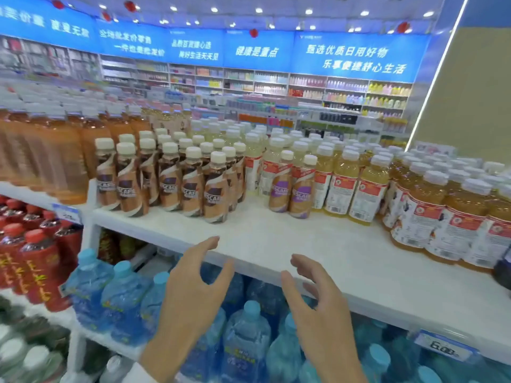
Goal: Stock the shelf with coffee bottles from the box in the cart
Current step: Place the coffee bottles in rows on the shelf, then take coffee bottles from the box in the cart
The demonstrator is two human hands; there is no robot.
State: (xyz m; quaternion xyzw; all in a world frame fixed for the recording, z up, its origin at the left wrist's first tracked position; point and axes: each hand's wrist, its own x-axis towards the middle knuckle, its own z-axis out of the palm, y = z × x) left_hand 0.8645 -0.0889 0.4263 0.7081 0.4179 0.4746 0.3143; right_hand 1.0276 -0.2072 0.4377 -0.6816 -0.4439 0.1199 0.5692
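Coffee bottles, brown-labelled and white-capped, stand packed on the white shelf beyond and left of my left grip. A purple-labelled pair stands beyond my right grip. Both grips hover wide at the shelf's front edge, fingers loosely spread, holding nothing. Blue water bottles fill the tier beneath them; yellow drink bottles crowd farther right.

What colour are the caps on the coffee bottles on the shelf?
Cream-white caps, seen in the head view.
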